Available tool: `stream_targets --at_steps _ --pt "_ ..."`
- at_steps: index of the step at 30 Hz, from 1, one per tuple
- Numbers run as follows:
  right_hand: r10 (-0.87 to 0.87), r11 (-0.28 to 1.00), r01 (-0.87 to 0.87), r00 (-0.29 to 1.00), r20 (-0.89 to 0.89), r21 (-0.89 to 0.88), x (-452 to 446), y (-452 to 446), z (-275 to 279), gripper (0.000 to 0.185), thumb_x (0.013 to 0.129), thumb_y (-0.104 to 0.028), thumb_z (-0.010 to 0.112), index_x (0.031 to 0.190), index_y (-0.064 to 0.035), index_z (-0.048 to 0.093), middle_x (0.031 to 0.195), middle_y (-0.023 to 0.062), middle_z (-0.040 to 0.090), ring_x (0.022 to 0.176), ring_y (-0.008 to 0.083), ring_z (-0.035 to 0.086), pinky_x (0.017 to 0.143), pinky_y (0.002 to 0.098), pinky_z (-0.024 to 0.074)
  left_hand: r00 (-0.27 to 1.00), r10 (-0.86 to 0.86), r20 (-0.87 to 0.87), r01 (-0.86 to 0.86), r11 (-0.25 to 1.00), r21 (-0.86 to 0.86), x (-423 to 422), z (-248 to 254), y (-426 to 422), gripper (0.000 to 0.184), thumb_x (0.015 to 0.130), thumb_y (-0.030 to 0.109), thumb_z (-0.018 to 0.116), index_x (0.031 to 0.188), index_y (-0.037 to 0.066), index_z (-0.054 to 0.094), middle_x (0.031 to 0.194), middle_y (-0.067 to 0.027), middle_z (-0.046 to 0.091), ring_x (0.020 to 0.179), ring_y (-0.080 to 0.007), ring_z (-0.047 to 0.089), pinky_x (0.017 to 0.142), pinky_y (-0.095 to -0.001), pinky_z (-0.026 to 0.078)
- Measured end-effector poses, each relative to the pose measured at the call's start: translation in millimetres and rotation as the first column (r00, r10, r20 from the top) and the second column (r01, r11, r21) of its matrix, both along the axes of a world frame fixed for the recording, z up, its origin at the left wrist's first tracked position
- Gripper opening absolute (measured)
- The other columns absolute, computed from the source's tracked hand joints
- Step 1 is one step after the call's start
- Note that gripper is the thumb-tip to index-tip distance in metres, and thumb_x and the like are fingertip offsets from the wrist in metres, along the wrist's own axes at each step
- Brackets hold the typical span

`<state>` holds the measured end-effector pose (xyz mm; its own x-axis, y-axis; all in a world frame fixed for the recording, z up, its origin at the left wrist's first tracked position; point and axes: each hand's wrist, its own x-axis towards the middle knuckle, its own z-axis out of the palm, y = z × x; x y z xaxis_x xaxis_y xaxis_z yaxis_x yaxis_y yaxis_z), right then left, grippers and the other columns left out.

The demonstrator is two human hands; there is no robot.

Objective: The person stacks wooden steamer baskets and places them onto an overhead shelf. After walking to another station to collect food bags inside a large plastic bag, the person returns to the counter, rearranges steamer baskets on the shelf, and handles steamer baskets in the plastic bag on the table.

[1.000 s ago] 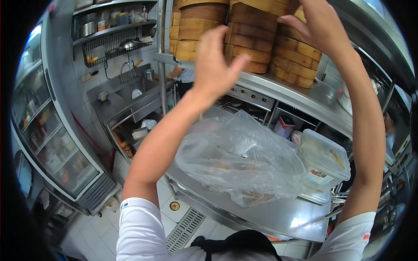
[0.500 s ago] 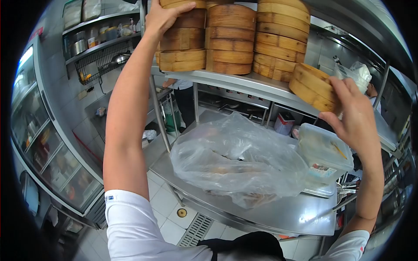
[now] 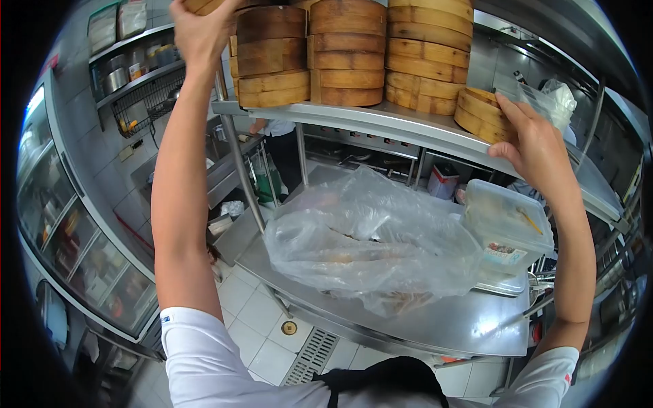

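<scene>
At the top left edge, my left hand point(image 3: 203, 34) grips a round bamboo steamer point(image 3: 201, 5), which is partly cut off by the view. Just to its right, a stack of darkened bamboo steamers point(image 3: 272, 54) stands on the steel shelf point(image 3: 367, 117). My right hand point(image 3: 534, 146) has its fingers and thumb around the right side of a single low bamboo steamer point(image 3: 479, 114), which sits at the shelf's front, beside the rightmost tall stack point(image 3: 428, 61). Between the two stacks is another stack of steamers point(image 3: 347, 58).
Below the shelf, a large clear plastic bag point(image 3: 374, 238) covers much of the steel table point(image 3: 408, 333). A lidded plastic tub point(image 3: 507, 224) stands at its right. A glass-door fridge point(image 3: 75, 231) is on the left. Behind the shelf is another person point(image 3: 280, 136), partly hidden.
My left hand has moved left, carrying a steamer off the left stack. My right hand has shifted left and up slightly, and its steamer has gone from tilted to level on the shelf.
</scene>
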<state>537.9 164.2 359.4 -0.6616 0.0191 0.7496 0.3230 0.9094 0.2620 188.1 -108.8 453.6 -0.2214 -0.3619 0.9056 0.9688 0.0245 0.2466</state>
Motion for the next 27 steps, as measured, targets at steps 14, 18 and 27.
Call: stream_targets --at_steps 14,18,27 --pt "-0.167 0.982 0.166 0.986 -0.001 -0.094 -22 24 72 0.052 0.090 -0.046 0.070 0.116 -0.0005 0.069 0.102 0.0201 0.073 0.091 0.0348 0.070 0.083 0.0430 0.0545 0.806 -0.555 0.207 0.569 0.629 -0.529 148 -126 86 0.081 0.072 0.024 0.089 0.135 0.006 0.042 0.120 -0.0148 0.061 0.108 -0.0227 0.063 0.093 -0.0347 0.053" --pt "-0.178 0.914 0.289 0.915 0.361 -0.283 -2 16 77 0.042 0.089 -0.038 0.073 0.105 0.0010 0.072 0.089 0.0214 0.073 0.086 0.0362 0.070 0.080 0.0406 0.0545 0.829 -0.451 0.332 0.557 0.598 -0.577 157 -126 111 0.088 0.072 0.040 0.089 0.136 0.003 0.041 0.122 -0.0218 0.063 0.112 -0.0273 0.064 0.096 -0.0377 0.051" --pt "0.097 0.976 -0.101 0.995 -0.028 -0.192 38 40 34 0.059 0.085 -0.036 0.077 0.129 -0.0008 0.061 0.100 0.0202 0.070 0.093 0.0367 0.066 0.088 0.0434 0.0501 0.878 -0.360 0.315 0.460 0.452 -0.764 162 -123 140 0.115 0.073 0.066 0.078 0.150 -0.004 0.028 0.131 -0.0339 0.058 0.124 -0.0434 0.059 0.106 -0.0464 0.045"
